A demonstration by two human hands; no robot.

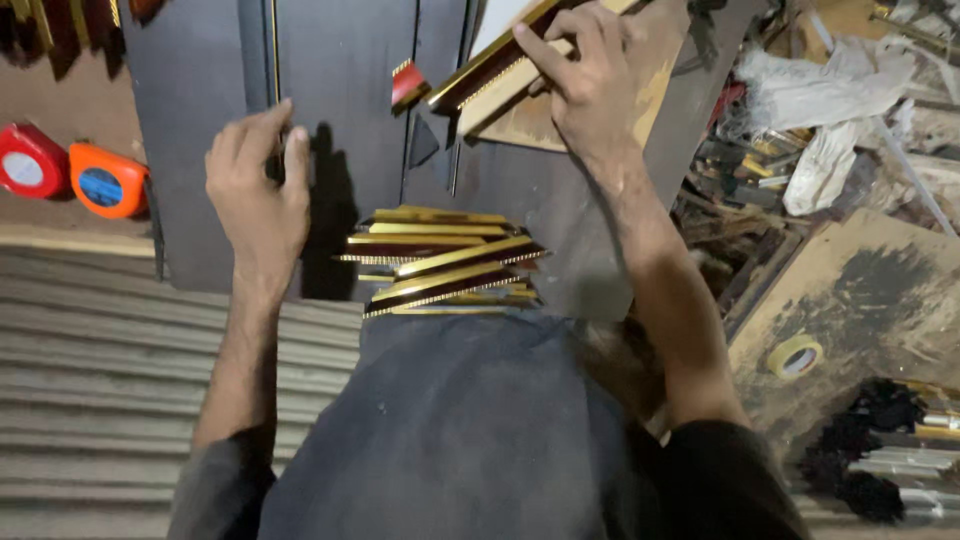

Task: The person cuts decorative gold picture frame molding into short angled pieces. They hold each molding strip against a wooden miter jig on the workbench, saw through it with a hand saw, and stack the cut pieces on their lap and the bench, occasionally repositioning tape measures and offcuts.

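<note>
**Two hands on the frame mouldings**

I stood over the dark grey board point(340, 110) with a stack of cut moulding pieces point(445, 272), gold-edged and dark red, lying at its near edge just in front of my waist. They lay fanned and overlapping, close at hand, I judge so that each could be picked up without reaching.

My right hand point(590, 85) was up at the far side of the board, its fingers curled together over a longer gold and dark red moulding strip point(500, 65). The thumb side was hidden beneath the strip, but the grip looked closed around it, pressing it against a brown wooden panel point(560, 115) lying under it. The strip ran at a slant toward the upper right, and a small red offcut point(408, 85) lay just beside its lower end.

My left hand point(258, 190) rested on the board well apart from the right, fingers bent and drawn close together near a thin gold line point(274, 50) that ran along the board. Whether they pinched something small I cannot tell; the fingertips hid it.

Two tape measures, one red point(30, 160) and one orange point(105, 180), lay off to the left, and a roll of pale tape point(797, 356) sat on a scuffed board to the right.
</note>
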